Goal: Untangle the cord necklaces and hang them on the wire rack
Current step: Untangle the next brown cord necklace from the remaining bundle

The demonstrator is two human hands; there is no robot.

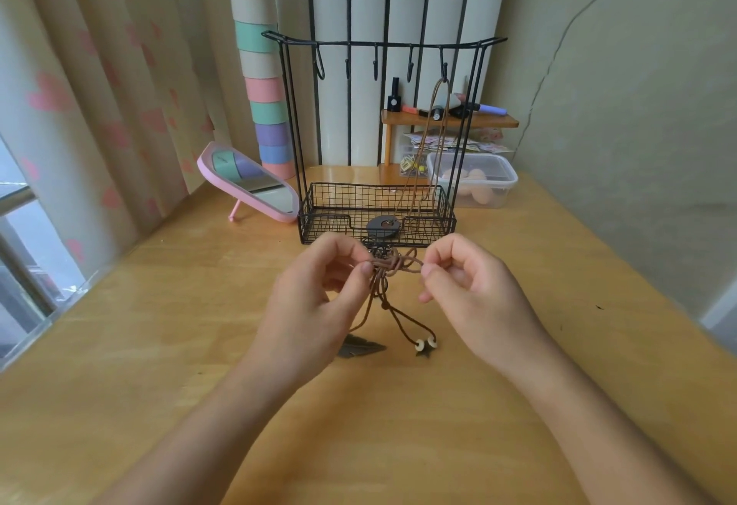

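A knot of brown cord necklaces (393,265) is held above the wooden table (159,345) between both hands. My left hand (315,297) pinches the knot's left side; my right hand (474,293) pinches its right loop. Loose ends hang down, one with a feather pendant (361,347), one with small beads (424,345). Just behind stands the black wire rack (379,217), hooks along its top bar. One brown cord necklace (432,137) hangs from the right hook, its dark round pendant (383,226) at the basket's front.
A pink tabletop mirror (247,181) leans at the rack's left. A clear plastic box (474,179) and a small wooden shelf (450,119) with cosmetics stand behind right. A pastel striped column (263,78) and curtain fill the back left.
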